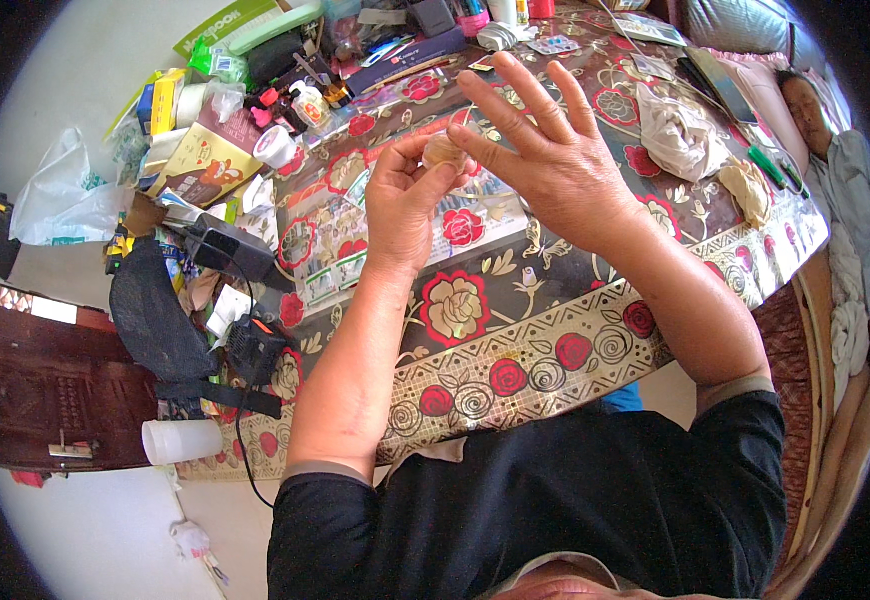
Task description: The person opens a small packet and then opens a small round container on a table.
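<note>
My left hand (pixel 403 200) is closed on a small round beige thing, perhaps a roll of tape (pixel 443 152), pinched between thumb and fingers above the table. My right hand (pixel 555 160) is raised beside it with its fingers stretched and spread. Its index fingertip meets or nearly meets the edge of the beige thing; its thumb is mostly hidden. Under both hands lies a newspaper-like printed sheet (pixel 495 235) on the dark flowered tablecloth (pixel 540 290).
Bottles (pixel 310 105), boxes (pixel 217 165) and bags crowd the table's left and far side. A black device with a cord (pixel 255 345) and a white cup (pixel 183 441) stand at the left edge. Crumpled cloth (pixel 677 135) and green pens (pixel 767 168) lie right; a person (pixel 850 190) lies beyond.
</note>
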A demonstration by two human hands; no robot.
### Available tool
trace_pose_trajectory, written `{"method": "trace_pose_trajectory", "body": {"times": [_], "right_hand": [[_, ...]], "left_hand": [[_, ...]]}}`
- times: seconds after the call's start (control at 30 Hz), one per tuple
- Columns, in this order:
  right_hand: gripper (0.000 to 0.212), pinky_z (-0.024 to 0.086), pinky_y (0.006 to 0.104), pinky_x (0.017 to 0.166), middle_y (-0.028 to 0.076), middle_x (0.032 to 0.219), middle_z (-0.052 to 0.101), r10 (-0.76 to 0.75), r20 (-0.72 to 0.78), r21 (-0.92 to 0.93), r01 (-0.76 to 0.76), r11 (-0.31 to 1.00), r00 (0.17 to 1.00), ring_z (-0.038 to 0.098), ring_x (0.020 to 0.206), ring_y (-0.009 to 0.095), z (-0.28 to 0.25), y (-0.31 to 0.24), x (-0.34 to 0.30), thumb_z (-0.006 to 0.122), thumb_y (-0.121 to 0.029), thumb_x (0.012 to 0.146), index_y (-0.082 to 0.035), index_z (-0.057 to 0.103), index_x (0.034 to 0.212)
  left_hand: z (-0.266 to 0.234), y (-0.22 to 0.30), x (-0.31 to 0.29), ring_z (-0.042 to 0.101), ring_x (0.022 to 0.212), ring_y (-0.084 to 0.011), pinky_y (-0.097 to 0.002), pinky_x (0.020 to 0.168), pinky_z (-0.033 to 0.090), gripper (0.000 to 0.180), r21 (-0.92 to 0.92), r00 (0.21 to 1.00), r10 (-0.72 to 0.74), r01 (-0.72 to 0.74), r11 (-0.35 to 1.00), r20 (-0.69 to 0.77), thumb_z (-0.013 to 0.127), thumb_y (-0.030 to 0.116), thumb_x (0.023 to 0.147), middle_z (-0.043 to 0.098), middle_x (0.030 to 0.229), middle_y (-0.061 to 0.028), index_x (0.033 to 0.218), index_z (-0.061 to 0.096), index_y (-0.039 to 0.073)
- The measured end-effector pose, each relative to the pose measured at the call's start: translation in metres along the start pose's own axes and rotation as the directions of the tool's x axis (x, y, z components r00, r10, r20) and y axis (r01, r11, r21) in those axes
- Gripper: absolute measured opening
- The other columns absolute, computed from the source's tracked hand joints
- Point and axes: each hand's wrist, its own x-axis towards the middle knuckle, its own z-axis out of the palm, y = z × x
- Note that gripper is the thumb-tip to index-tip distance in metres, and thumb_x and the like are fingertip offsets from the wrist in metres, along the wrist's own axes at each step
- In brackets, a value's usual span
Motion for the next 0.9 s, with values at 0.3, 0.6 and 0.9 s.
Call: {"method": "trace_pose_trajectory", "body": {"times": [0.3,0.6,0.9], "right_hand": [[0.040,0.014,0.0490,0.108,0.003,0.143,0.032,-0.057,-0.004,-0.033,0.057,0.998,0.998,0.020,0.136,0.025,-0.012,0.002,0.003,0.059,-0.018,0.071,-0.022,0.057,0.111],[0.044,0.023,0.0464,0.106,0.009,0.142,0.033,0.147,-0.054,0.446,-0.107,0.889,0.988,0.026,0.133,0.027,-0.010,0.010,0.001,0.056,-0.004,0.067,-0.017,0.061,0.108],[0.054,0.024,0.0369,0.102,0.004,0.135,0.041,0.229,0.445,0.565,-0.073,-0.822,0.866,0.038,0.119,0.018,0.019,-0.017,-0.008,0.046,-0.036,0.087,-0.007,0.043,0.131]], "left_hand": [[-0.003,-0.002,0.000,0.062,0.085,-0.0152,-0.0247,0.075,0.051,0.026,0.092,0.999,-0.009,0.014,0.996,-0.049,0.064,0.009,0.083,0.060,0.099,-0.0092,0.105,0.051,0.002],[-0.010,0.002,0.002,0.061,0.095,-0.0221,-0.0295,0.083,0.051,0.029,-0.059,0.999,-0.004,0.002,0.998,-0.039,0.062,0.013,0.085,0.059,0.105,-0.0118,0.109,0.050,0.001],[-0.002,0.003,-0.002,0.060,0.098,-0.0247,-0.0313,0.087,0.050,0.038,-0.170,0.996,0.037,-0.023,0.985,0.083,0.065,0.018,0.082,0.058,0.111,-0.0135,0.113,0.050,0.001]]}}
